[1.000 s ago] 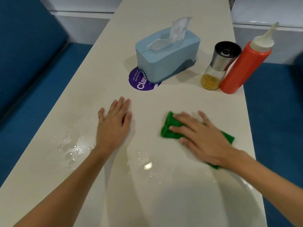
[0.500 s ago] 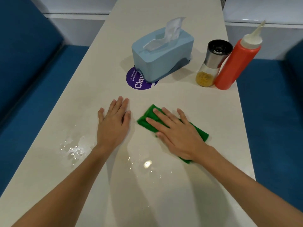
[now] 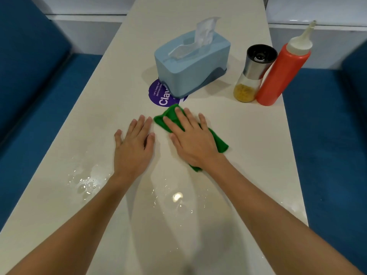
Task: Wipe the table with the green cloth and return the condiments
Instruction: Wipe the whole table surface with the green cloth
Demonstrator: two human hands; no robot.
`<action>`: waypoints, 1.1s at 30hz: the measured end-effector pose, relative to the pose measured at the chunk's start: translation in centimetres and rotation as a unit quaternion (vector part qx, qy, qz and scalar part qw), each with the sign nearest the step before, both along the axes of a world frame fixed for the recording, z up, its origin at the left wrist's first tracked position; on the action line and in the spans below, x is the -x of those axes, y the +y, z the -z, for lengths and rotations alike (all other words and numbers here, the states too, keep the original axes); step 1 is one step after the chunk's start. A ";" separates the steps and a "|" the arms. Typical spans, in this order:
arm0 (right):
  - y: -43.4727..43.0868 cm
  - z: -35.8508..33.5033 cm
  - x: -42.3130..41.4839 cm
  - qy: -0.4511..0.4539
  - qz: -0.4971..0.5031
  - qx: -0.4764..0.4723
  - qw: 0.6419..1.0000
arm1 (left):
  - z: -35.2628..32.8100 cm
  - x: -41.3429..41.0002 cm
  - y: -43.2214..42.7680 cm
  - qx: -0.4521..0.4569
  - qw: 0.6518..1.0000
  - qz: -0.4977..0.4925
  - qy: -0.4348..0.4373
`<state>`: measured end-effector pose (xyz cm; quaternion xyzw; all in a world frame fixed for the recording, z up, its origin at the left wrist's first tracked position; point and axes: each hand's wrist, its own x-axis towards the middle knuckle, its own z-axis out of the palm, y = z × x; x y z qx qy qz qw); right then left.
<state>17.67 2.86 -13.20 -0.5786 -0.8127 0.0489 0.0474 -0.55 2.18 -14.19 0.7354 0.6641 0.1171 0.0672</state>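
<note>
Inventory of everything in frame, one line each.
table: 1, off-white, centre
tissue box: 1, light blue, far centre
sticker: 1, purple, partly under the box
shaker: 1, steel and glass, far right
squeeze bottle: 1, red, beside shaker
green cloth: 1, green, under right hand
water patches: several, clear, near left and centre
bench seats: 2, blue, either side
left hand: 1, flat on table
right hand: 1, flat on cloth
</note>
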 end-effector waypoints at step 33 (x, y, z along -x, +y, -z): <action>-4.8 0.1 -12.9 -0.010 0.179 -0.006 0.984 | -0.3 -1.0 0.2 0.003 1.000 -0.005 0.010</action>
